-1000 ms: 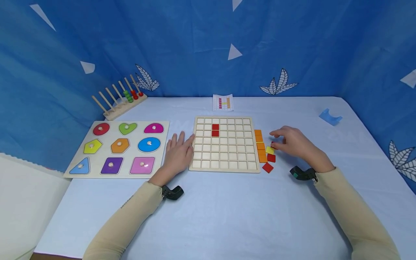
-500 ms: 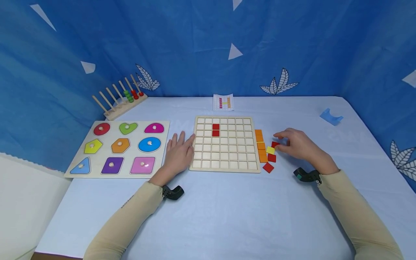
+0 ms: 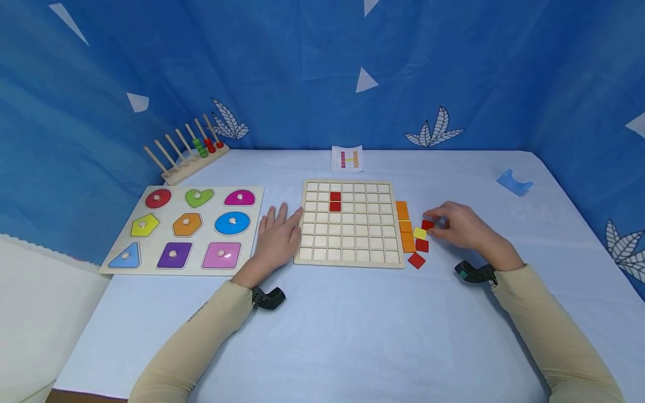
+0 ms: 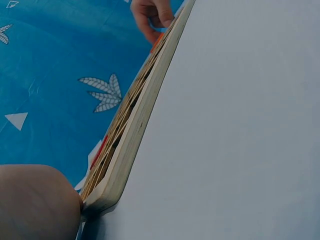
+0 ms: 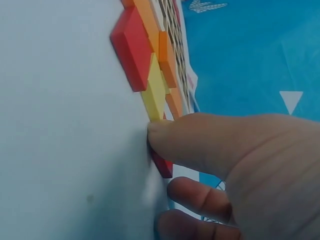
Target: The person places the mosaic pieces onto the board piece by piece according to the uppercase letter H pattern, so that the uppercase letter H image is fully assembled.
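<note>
A wooden grid board (image 3: pixel 349 265) lies on the table, with two red square tiles (image 3: pixel 335 201) in its cells, one above the other. At its left edge my left hand (image 3: pixel 274 238) rests flat with fingers spread, touching the frame; the left wrist view shows part of this hand (image 4: pixel 37 202) by the board's corner (image 4: pixel 107 195). Right of the board my right hand (image 3: pixel 461 225) pinches a loose red tile (image 3: pixel 428 224) lying on the table. In the right wrist view, the thumb (image 5: pixel 185 140) covers part of that red tile (image 5: pixel 162 166).
Orange tiles (image 3: pixel 407 242) line the board's right side, beside a yellow tile (image 3: pixel 419 233) and more red tiles (image 3: pixel 421 245). A knobbed shape puzzle (image 3: pixel 166 235) and a peg stand (image 3: pixel 194 167) are at left. A pattern card (image 3: pixel 347 159) lies behind; a blue piece (image 3: pixel 514 183) sits far right.
My right hand has drawn back slightly to the right, then settled around the red tile, which shows more now. The left hand and the tiles on the board have stayed in place.
</note>
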`<state>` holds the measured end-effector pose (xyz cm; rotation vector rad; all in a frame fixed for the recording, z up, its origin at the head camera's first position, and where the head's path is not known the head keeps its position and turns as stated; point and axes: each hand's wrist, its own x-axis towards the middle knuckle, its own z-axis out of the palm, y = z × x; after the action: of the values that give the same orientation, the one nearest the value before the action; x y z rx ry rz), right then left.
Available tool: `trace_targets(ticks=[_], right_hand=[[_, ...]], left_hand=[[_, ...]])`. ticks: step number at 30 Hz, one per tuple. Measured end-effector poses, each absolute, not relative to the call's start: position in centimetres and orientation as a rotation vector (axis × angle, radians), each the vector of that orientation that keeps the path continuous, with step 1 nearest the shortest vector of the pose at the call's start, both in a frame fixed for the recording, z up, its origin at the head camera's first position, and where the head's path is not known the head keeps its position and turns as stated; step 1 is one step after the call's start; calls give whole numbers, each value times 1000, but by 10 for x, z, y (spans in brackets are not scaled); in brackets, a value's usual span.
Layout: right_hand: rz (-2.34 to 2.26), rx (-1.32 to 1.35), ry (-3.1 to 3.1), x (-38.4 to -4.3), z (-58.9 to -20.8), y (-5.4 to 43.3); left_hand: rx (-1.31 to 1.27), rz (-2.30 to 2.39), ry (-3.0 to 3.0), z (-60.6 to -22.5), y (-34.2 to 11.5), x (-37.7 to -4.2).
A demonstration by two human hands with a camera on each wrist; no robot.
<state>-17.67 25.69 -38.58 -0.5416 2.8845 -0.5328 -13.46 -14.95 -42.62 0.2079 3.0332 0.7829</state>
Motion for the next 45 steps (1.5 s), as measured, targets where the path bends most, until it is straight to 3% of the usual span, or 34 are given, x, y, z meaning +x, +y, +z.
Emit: trace_targets(ticks=[45], right_hand=[[-556, -535, 2892, -178, -392, 257]], left_hand=[[215, 763, 3039, -426, -150, -134]])
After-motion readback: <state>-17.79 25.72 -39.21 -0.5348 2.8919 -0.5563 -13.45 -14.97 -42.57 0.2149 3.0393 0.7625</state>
